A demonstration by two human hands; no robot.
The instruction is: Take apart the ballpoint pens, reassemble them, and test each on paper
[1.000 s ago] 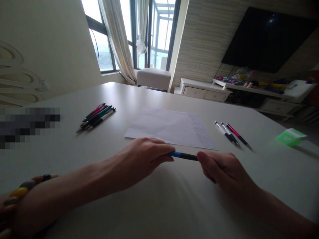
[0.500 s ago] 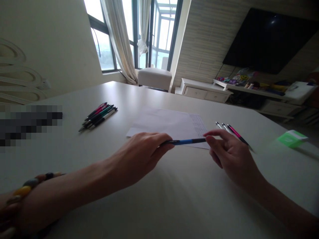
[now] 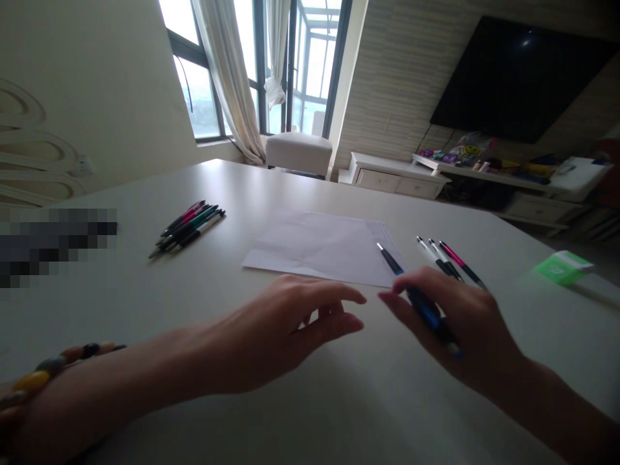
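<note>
A blue and black pen (image 3: 426, 309) rests in my right hand (image 3: 465, 323), its silver tip pointing up and left above the right edge of the paper. My left hand (image 3: 295, 329) holds nothing, its thumb and fingers apart, just left of the right hand. In front of both hands lies a white sheet of paper (image 3: 310, 245), with faint writing along its right side. Beyond my right hand, three pens (image 3: 458, 258) lie side by side, two with silver tips and one pink and black. A pile of several pens (image 3: 188, 226) lies left of the paper.
At the right of the white table (image 3: 232, 187) sits a green and white box (image 3: 564, 268). A pixelated dark patch (image 3: 53, 245) covers something at the left. A white chair (image 3: 299, 152) stands at the far edge. Behind are a cabinet (image 3: 394, 177) and a wall television (image 3: 523, 77).
My left hand has let go of the pen and its fingers have parted. The pen has turned from level to slanted in my right hand, its silver tip now toward the paper.
</note>
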